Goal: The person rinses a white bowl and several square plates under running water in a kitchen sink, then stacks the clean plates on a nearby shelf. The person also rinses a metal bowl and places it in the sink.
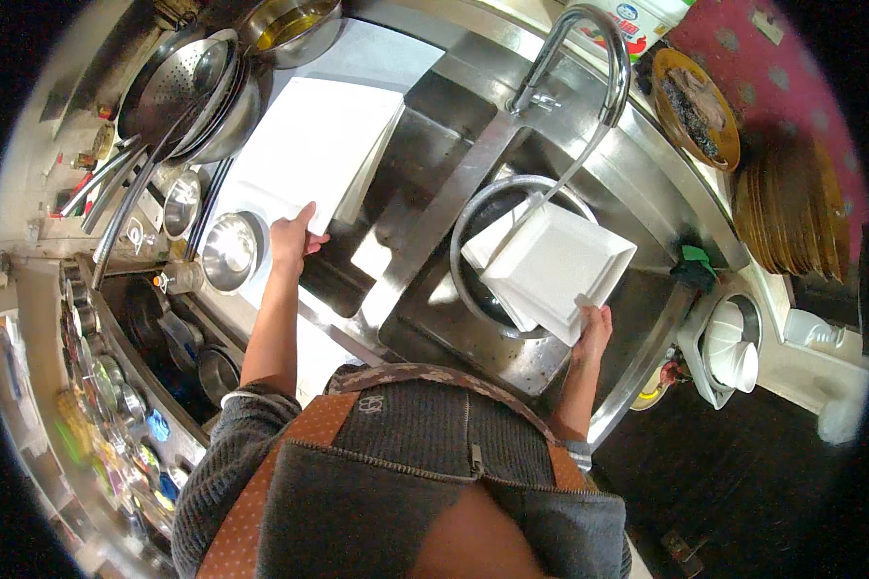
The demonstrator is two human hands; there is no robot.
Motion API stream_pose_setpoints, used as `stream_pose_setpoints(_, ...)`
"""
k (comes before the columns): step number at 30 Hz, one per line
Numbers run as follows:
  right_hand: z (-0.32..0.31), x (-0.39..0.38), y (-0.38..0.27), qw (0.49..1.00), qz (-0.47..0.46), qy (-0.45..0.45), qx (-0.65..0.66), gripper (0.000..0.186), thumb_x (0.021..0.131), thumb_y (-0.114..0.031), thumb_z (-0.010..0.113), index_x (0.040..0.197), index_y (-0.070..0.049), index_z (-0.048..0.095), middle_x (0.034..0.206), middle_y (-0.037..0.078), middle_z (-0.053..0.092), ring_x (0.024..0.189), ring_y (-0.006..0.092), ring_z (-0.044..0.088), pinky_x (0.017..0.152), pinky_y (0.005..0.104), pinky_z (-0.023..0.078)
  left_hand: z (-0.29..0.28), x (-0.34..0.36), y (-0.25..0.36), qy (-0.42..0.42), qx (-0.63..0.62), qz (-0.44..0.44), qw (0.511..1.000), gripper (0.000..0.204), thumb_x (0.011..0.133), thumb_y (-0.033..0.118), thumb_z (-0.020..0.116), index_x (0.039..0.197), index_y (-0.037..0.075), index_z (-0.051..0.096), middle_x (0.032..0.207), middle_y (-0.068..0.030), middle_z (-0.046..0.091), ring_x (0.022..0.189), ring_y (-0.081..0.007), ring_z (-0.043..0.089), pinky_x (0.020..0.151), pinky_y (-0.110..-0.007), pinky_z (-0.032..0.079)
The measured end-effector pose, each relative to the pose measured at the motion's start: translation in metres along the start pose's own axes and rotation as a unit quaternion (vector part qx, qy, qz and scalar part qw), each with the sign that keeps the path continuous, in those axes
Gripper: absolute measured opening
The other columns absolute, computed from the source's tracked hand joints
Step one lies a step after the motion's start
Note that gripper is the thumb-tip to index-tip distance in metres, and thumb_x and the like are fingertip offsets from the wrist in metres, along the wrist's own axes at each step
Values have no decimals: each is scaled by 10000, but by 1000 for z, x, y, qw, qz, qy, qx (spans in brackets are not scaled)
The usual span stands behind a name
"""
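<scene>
Gripping square white plate (562, 265) corner, right hand (594, 333); left hand (290, 241) touching white board (304, 150).

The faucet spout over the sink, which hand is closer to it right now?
Right. The right hand holds a square white plate under the faucet spout. The left hand grips the stacked white plates on the counter, farther left.

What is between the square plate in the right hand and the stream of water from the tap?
Nothing visible. The right hand holds the white square plate by its corner over the sink, and the water from the tap falls straight onto the plate's upper edge.
</scene>
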State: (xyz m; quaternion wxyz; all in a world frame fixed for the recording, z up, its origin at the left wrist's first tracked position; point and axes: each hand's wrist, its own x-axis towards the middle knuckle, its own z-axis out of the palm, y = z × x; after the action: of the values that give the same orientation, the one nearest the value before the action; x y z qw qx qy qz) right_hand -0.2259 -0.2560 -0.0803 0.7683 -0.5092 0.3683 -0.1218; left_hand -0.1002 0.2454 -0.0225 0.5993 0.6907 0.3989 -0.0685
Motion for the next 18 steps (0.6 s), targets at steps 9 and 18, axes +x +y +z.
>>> stream_pose_setpoints(9,14,-7,-30,996,4,-39,84,334,760,5,609,1087,-4,538,1021,115,609,906,213,592,819,321,471,42,-32,32,-234,253,-21,939,662,837,551,528,854,-109,576,589,-148,606,504,-216,620,432,-292,495)
stream_pose_setpoints(18,46,-4,-12,990,-23,-132,-42,458,854,-91,568,1270,25,416,1170,108,559,1036,202,551,903,321,432,159,-125,17,-491,79,76,864,458,719,198,666,1109,-9,546,942,-113,594,870,-232,581,792,-365,473)
